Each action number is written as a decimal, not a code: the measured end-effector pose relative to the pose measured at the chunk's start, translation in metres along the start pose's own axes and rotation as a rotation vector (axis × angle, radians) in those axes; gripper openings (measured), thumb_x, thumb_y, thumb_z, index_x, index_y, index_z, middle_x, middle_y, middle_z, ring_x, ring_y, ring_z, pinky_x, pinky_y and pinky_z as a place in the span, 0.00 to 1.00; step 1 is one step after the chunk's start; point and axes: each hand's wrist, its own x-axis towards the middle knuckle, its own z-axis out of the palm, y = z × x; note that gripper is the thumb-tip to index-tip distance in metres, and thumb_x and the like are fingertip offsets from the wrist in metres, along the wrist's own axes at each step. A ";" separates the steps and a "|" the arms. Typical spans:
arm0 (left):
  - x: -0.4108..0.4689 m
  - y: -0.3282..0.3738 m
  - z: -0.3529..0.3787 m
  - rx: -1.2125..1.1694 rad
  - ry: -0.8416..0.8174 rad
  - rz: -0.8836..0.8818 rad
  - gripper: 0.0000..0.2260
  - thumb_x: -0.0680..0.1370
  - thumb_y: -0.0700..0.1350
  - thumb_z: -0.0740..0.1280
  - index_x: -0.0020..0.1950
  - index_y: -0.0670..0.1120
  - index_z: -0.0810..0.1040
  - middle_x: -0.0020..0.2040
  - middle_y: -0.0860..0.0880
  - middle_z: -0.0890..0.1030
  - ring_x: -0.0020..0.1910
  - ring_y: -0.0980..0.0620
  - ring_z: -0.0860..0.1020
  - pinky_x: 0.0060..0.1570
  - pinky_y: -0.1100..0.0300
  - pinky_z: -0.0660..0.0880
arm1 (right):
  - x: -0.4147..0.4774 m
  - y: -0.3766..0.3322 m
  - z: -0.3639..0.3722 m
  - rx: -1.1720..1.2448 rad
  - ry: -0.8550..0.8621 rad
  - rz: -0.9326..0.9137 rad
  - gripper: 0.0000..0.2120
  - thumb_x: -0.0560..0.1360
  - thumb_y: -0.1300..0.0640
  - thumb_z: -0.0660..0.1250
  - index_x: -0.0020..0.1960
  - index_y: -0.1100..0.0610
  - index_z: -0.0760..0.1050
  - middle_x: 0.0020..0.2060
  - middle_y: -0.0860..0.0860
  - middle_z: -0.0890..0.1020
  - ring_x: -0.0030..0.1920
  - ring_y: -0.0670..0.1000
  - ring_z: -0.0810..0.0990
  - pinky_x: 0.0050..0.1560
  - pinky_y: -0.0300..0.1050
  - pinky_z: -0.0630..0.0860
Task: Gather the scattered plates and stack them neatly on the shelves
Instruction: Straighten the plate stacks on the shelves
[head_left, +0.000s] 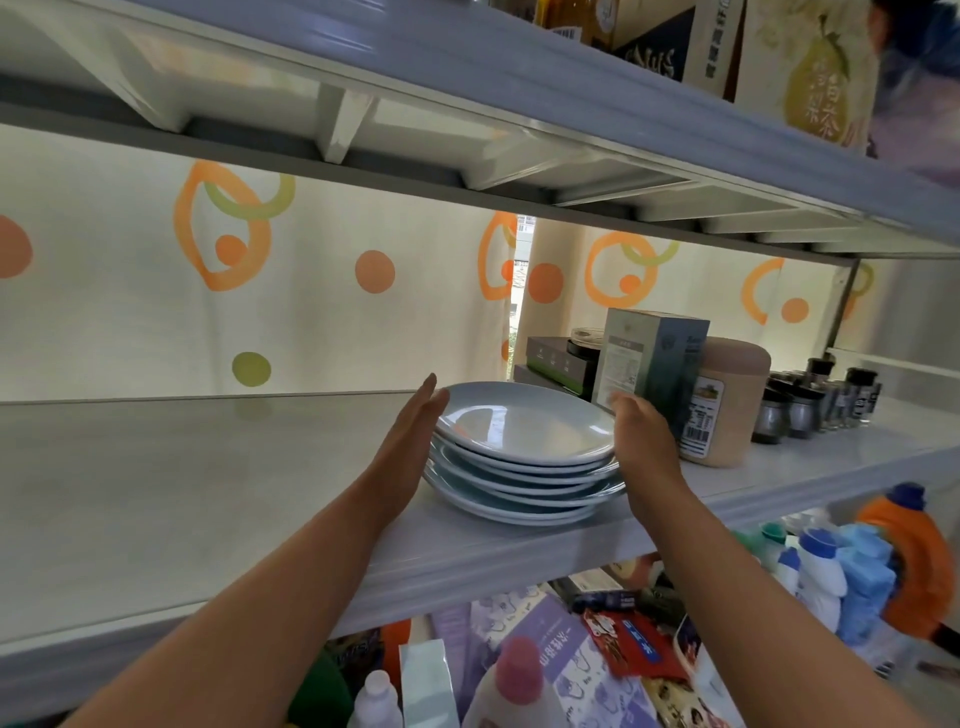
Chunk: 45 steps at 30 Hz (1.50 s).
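While the stack of pale blue glazed ceramic plates (524, 457) rests on the white shelf (208, 493), we press the flat, straight-fingered left hand (410, 441) and the right hand (641, 436), its finger posture unclear, evenly inward, aligning offset rims.

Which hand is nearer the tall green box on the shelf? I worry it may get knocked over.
Right. The right hand sits between the plate stack and the green box, almost touching it; the left hand is across the stack.

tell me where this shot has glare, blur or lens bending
Head view: backlit by the bright curtain; a glare patch sits on the top plate of the stack; the upper shelf bows from wide-angle distortion; the boxes above and the bottles below are smeared soft.
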 end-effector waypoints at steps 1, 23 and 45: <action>0.001 -0.002 0.000 -0.006 0.010 -0.004 0.24 0.81 0.53 0.55 0.76 0.52 0.56 0.77 0.54 0.57 0.72 0.61 0.57 0.65 0.65 0.53 | 0.000 0.000 -0.001 0.026 0.005 0.000 0.19 0.81 0.52 0.50 0.66 0.55 0.70 0.68 0.54 0.72 0.65 0.57 0.70 0.65 0.53 0.66; 0.000 -0.002 -0.002 -0.016 0.072 -0.115 0.26 0.80 0.59 0.52 0.76 0.51 0.59 0.77 0.53 0.59 0.76 0.54 0.57 0.75 0.54 0.51 | -0.009 0.029 0.001 0.368 -0.043 0.163 0.19 0.80 0.48 0.50 0.66 0.53 0.69 0.59 0.51 0.75 0.58 0.53 0.74 0.58 0.50 0.71; 0.007 -0.012 -0.003 0.076 0.117 -0.071 0.25 0.80 0.58 0.53 0.77 0.54 0.54 0.77 0.55 0.57 0.76 0.55 0.55 0.74 0.56 0.50 | -0.003 0.044 0.009 0.332 -0.135 0.182 0.29 0.75 0.35 0.49 0.69 0.50 0.66 0.60 0.54 0.77 0.59 0.56 0.75 0.63 0.57 0.73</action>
